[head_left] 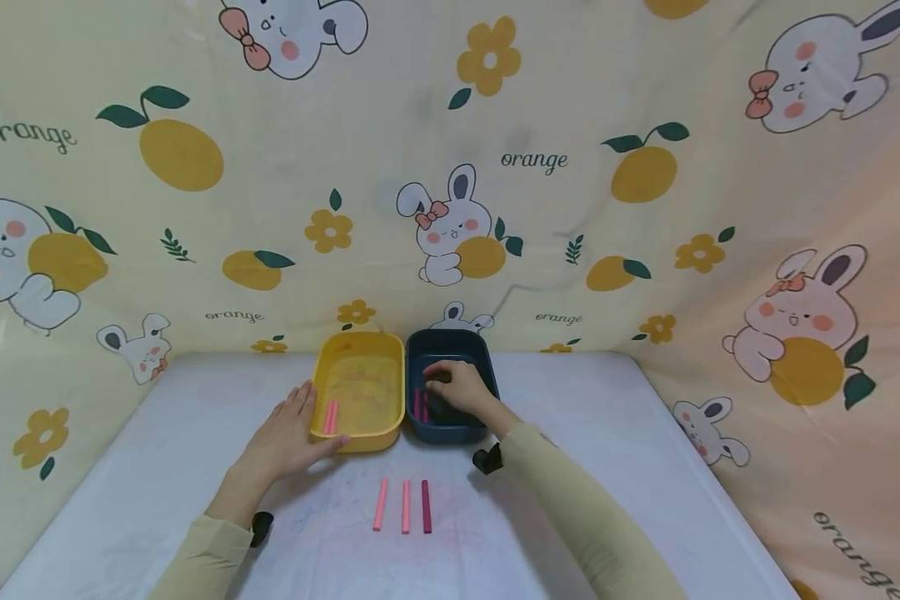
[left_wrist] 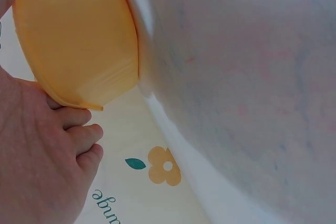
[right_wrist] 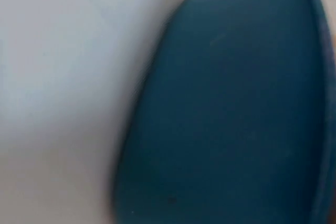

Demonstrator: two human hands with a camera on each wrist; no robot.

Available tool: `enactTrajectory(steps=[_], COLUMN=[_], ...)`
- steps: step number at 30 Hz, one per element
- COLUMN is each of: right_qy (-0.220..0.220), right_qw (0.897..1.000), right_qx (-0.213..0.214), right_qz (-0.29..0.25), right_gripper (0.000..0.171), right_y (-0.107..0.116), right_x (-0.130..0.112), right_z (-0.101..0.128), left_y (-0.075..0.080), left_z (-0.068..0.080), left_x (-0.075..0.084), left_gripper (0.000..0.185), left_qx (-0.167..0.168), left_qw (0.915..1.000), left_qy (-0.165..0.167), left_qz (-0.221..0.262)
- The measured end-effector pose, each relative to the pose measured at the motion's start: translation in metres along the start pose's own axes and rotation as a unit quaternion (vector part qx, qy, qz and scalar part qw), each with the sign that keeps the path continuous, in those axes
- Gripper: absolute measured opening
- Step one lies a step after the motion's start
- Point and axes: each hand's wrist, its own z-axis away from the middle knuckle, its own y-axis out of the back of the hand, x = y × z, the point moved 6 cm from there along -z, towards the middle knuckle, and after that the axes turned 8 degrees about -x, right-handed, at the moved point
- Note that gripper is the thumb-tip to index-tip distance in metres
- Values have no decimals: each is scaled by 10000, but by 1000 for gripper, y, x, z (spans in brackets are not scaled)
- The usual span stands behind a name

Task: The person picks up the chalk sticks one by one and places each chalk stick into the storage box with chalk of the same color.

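"On the far part of the desk (head_left: 592, 417), what stands by the hands?"

"Two trays, side by side: a yellow tray (head_left: 367, 379) on the person's left and a dark blue tray (head_left: 453, 435) on the right, their rims touching or nearly so."

"And the left hand (head_left: 288, 433)?"

"Spread wide against the yellow tray, its fingers along the outer left side and its thumb at the near edge. The left wrist view shows fingertips against the tray's rim."

"What about the right hand (head_left: 461, 387)?"

"It reaches over the blue tray, thumb and forefinger bent toward each other. Whether they pinch anything I cannot tell; the right wrist view gives only a blurred blue wall."

"Where are the sticks?"

"Two light pink sticks (head_left: 334, 417) lie close together in the yellow tray, toward its near left corner. Two magenta sticks (head_left: 417, 404) are in the blue one, along its left side. Nearer the person, on the desk, two more pink sticks (head_left: 406, 507) and one dark magenta stick (head_left: 426, 507) lie in a row, slightly apart."

"Behind it all?"

"A cream cloth (head_left: 390, 117) printed with rabbits and oranges."
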Motion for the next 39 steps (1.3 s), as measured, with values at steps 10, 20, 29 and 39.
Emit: enactTrajectory(steps=[10,20,29,39], right_qy=[42,109,402,611], right_qw=[9984,9946,9919,9919], right_qx=[503,825,974,821], right_qz=[-252,-619,-708,-752], right_gripper=[23,20,19,21], right_y=[10,9,-4,-26], right_x=[-15,-32,-44,-42], right_z=[22,54,83,108], left_y=[-1,-1,-2,0], left_z=[0,-1,0,1], left_x=[0,-2,-1,2], left_gripper=[121,122,121,120], left_qx=[-41,-20,-50,58], left_qw=[10000,10000,10000,10000], left_qy=[-8,17,29,-35], left_qz=[18,58,41,-7])
